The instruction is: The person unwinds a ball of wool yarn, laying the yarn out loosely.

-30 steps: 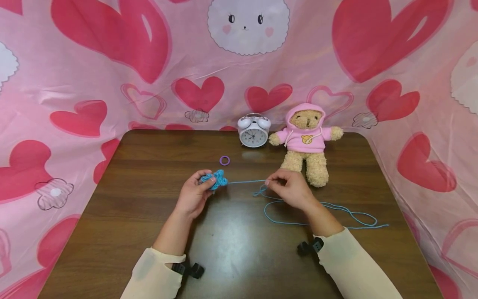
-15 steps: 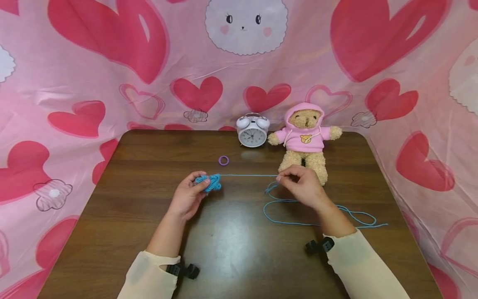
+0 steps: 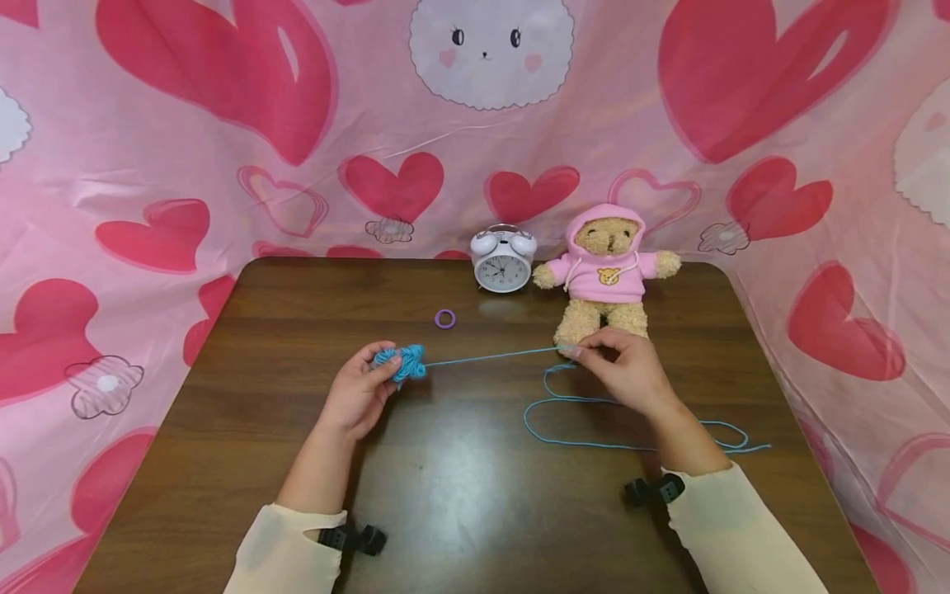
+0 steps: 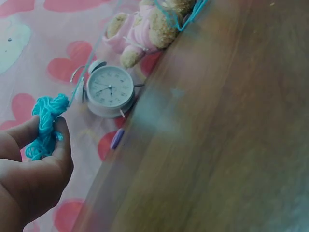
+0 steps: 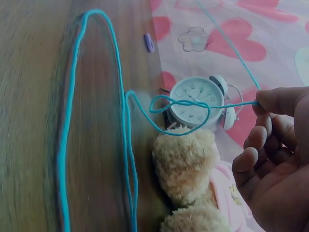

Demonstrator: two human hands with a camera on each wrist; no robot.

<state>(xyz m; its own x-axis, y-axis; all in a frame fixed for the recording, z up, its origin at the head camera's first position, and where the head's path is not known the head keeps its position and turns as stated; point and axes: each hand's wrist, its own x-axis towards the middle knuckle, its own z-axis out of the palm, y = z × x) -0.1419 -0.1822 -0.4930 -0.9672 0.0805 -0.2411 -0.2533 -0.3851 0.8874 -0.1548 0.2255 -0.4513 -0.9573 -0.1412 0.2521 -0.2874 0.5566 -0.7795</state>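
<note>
Above a dark wooden table (image 3: 460, 503), in the person's left hand (image 3: 359, 396), a small bundle of blue yarn (image 3: 406, 363), pinched between thumb and fingers; from there a straight, seemingly taut strand (image 3: 490, 357) running across to the right hand (image 3: 631, 371), thumb and index fingertip together on the yarn, other fingers bent. Under the right wrist, long loose loops (image 3: 571, 443) flat on the table. Behind the right hand, a teddy bear in a pink hoodie (image 3: 609, 285), close beside a white alarm clock (image 3: 502, 272); nearer, a purple ring (image 3: 444, 311); at the back, pink heart-print cloth (image 3: 445, 132). A likely trouble from here: the small crossed loop (image 5: 186, 102) beside the right hand, in the right wrist view, prone to tightening into a knot under a hard pull; impossible to tell if already knotted. Also possible: several turns slipping off at once from too loose a left grip, a jam from too tight a squeeze, or a snag on the bear from a low sweep of yarn. Compared with one second ago: hands farther apart, bundle farther left, straight span longer; ring, clock and bear unmoved
</note>
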